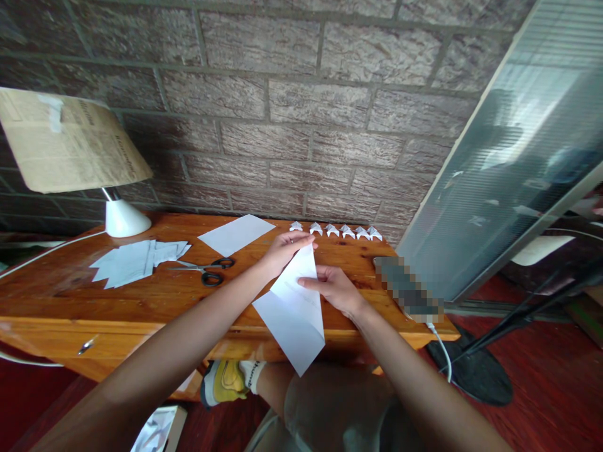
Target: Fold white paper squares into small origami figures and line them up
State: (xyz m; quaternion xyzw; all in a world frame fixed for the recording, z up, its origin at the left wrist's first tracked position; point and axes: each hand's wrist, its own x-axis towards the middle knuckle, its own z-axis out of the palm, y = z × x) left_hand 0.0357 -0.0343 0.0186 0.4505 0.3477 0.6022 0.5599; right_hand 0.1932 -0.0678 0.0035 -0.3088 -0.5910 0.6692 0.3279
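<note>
A folded white sheet (294,326) is being pinched at its top by the left fingers (304,240) and at its right edge by the right fingers (311,284); light, limp, easily creased paper is presumably being handled, best gripped by its edges.

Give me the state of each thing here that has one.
Held paper: partly folded
Left hand: gripping its upper end
Right hand: pinching its right edge
Scissors: open
Loose sheet: lying flat
Paper pieces: overlapping
Small paper shapes: folded, lined up
Lamp: standing upright
Pixelated device: cable connected
Floor box: open
</note>
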